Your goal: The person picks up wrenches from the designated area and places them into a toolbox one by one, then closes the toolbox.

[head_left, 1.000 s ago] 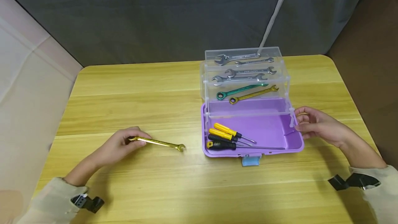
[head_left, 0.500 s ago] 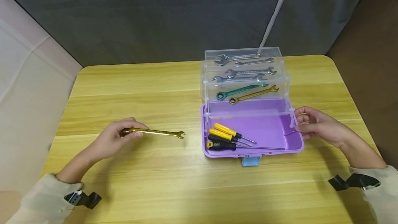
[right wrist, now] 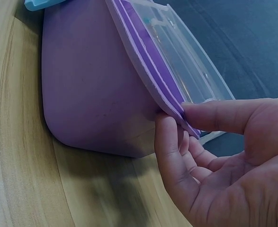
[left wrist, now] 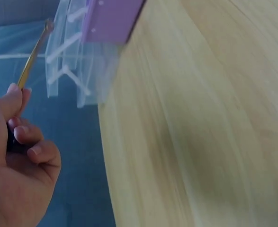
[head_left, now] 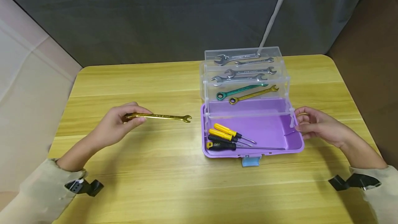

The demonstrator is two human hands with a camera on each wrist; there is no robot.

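My left hand point(head_left: 116, 123) pinches a gold wrench point(head_left: 164, 117) between thumb and fingers, above the table and left of the toolbox. The wrench's open end points right; its other end is hidden by the hand. In the left wrist view the same wrench point(left wrist: 31, 61) sticks up past the fingertips. At the right side of the purple toolbox point(head_left: 270, 127), my right hand point(head_left: 320, 125) pinches the rim, thumb on top and fingers beneath, as the right wrist view shows on the purple rim point(right wrist: 148, 80). Several screwdrivers point(head_left: 225, 130) with yellow or black handles lie in the box's bottom.
Clear tiered trays point(head_left: 214, 108) stand raised over the back of the box. They hold several silver wrenches point(head_left: 248, 72), a green ratchet wrench point(head_left: 240, 90) and a gold ratchet wrench point(head_left: 253, 95). A blue latch point(head_left: 250, 161) hangs at the front. The wooden table point(head_left: 149, 189) lies beneath.
My left hand has moved away from me, toward the back of the table, carrying the gold wrench, which now lies more level and slightly nearer the box. The right hand and toolbox stay put.
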